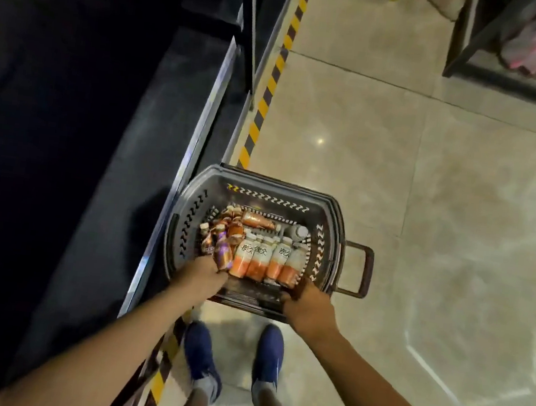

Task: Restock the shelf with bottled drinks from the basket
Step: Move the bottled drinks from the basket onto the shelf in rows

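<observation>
My left hand (201,277) grips a bottle (223,252) by its base, lifting it from the basket (264,179) on the floor (385,132). My right hand (310,304) clamps the near rim, probably to steady it. The shelf (124,159) is just left, within reach.

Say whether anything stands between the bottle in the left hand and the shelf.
Only the left wall of the basket; the bottle gripped by the left hand must rise over it. The shelf beyond looks dark.
</observation>
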Demonstrator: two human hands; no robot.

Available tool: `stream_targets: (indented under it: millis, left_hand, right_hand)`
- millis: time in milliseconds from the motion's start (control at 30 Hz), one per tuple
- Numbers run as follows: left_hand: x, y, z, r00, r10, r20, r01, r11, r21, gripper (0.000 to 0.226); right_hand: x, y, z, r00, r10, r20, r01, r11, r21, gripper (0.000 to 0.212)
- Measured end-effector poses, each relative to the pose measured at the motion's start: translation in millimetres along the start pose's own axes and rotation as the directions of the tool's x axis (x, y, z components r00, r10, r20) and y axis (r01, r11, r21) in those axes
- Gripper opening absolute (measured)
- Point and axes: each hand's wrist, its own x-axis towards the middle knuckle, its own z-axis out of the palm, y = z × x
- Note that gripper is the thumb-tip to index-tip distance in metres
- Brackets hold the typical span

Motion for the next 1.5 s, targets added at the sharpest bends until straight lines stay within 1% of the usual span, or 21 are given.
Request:
stream_targets:
  millis: [67, 133, 167, 267, 333, 433, 533, 600, 667, 767, 900, 1000, 1067, 1100, 1133, 1200, 1233, 1267, 1333, 1367, 1500]
  left_hand:
    - [58.8, -10.6, 19.6, 0.998, -0.07, 0.002, 0.07, 0.993, -0.1, 0.029]
    - [116.0, -24.3, 42.1, 0.993, -0.118, 0.01, 0.118, 0.978, -0.17, 0.027]
    - [140.0, -31.3, 51.9, 0.991, -0.134, 0.026, 0.136, 0.97, -0.202, 0.028]
    - [219.5, -57.1, 89.2, 0.978, -0.177, 0.106, 0.201, 0.935, -0.292, 0.058]
    - [271.5, -76.8, 118.5, 0.971, -0.21, 0.118, 0.238, 0.909, -0.342, 0.063]
    - [319.4, -88.9, 151.3, 0.961, -0.262, 0.086, 0.273, 0.862, -0.428, 0.074]
    - [354.5, -92.8, 175.7, 0.936, -0.35, 0.039, 0.321, 0.804, -0.501, 0.096]
    - [372.2, -93.0, 186.7, 0.91, -0.414, -0.025, 0.339, 0.776, -0.532, 0.104]
    - [381.2, -91.1, 193.3, 0.881, -0.466, -0.08, 0.358, 0.768, -0.531, 0.103]
    - [388.0, -87.5, 199.0, 0.857, -0.5, -0.128, 0.379, 0.778, -0.501, 0.1]
    - [398.6, -92.4, 202.1, 0.837, -0.512, -0.192, 0.363, 0.783, -0.505, 0.096]
    - [399.2, -97.1, 201.4, 0.847, -0.498, -0.189, 0.351, 0.788, -0.506, 0.09]
    - [394.3, -96.5, 195.1, 0.86, -0.493, -0.129, 0.368, 0.777, -0.51, 0.089]
    - [390.8, -95.9, 191.6, 0.867, -0.49, -0.086, 0.379, 0.761, -0.526, 0.09]
    - [384.1, -93.8, 187.0, 0.873, -0.485, -0.049, 0.386, 0.748, -0.54, 0.093]
    - [364.1, -87.1, 177.6, 0.893, -0.449, -0.021, 0.37, 0.762, -0.532, 0.097]
    - [351.2, -81.9, 172.1, 0.908, -0.417, -0.027, 0.347, 0.788, -0.509, 0.096]
    - [336.0, -75.7, 165.5, 0.924, -0.382, -0.029, 0.322, 0.815, -0.481, 0.094]
    - [300.8, -58.3, 149.0, 0.946, -0.323, -0.008, 0.282, 0.838, -0.466, 0.089]
    - [280.5, -48.2, 139.0, 0.955, -0.296, 0.015, 0.266, 0.831, -0.488, 0.086]
    - [174.6, -5.1, 84.2, 0.98, -0.167, 0.105, 0.196, 0.788, -0.584, 0.075]
  right_hand:
    - [58.2, 9.7, 31.7, 0.994, 0.1, 0.045, -0.107, 0.974, 0.201, 0.044]
    - [113.6, 18.0, 62.7, 0.977, 0.201, 0.067, -0.212, 0.917, 0.338, 0.048]
    - [137.6, 21.8, 76.3, 0.967, 0.247, 0.062, -0.251, 0.888, 0.386, 0.051]
    - [210.8, 39.7, 122.0, 0.936, 0.351, 0.031, -0.325, 0.826, 0.461, 0.057]
    - [257.4, 53.7, 149.3, 0.903, 0.43, 0.022, -0.385, 0.784, 0.487, 0.064]
    - [312.0, 73.8, 176.8, 0.854, 0.52, 0.003, -0.451, 0.738, 0.503, 0.077]
    - [350.2, 88.0, 199.4, 0.828, 0.556, -0.076, -0.457, 0.746, 0.484, 0.084]
    - [368.5, 88.2, 209.5, 0.804, 0.584, -0.108, -0.489, 0.754, 0.438, 0.091]
    - [380.9, 82.7, 211.7, 0.769, 0.629, -0.113, -0.532, 0.729, 0.431, 0.102]
    - [394.7, 77.6, 212.1, 0.727, 0.67, -0.154, -0.569, 0.712, 0.411, 0.11]
    - [399.4, 80.6, 221.1, 0.723, 0.653, -0.226, -0.597, 0.755, 0.273, 0.117]
    - [392.8, 80.5, 222.4, 0.757, 0.622, -0.202, -0.576, 0.78, 0.246, 0.126]
    - [395.4, 86.5, 220.6, 0.762, 0.635, -0.128, -0.571, 0.752, 0.329, 0.12]
    - [393.2, 87.3, 215.5, 0.767, 0.638, -0.067, -0.571, 0.726, 0.383, 0.111]
    - [388.3, 89.8, 208.1, 0.771, 0.636, 0.025, -0.57, 0.674, 0.469, 0.097]
    - [369.1, 93.7, 191.4, 0.814, 0.545, 0.199, -0.532, 0.564, 0.631, 0.055]
    - [353.3, 92.5, 182.0, 0.844, 0.476, 0.248, -0.501, 0.534, 0.681, 0.036]
    - [335.6, 91.0, 172.1, 0.881, 0.404, 0.247, -0.449, 0.546, 0.707, 0.028]
    - [296.0, 83.1, 150.8, 0.913, 0.362, 0.188, -0.382, 0.596, 0.706, 0.022]
    - [276.2, 76.7, 139.7, 0.921, 0.358, 0.156, -0.356, 0.604, 0.713, 0.024]
    - [184.0, 41.6, 79.8, 0.949, 0.263, 0.175, -0.295, 0.54, 0.788, 0.033]
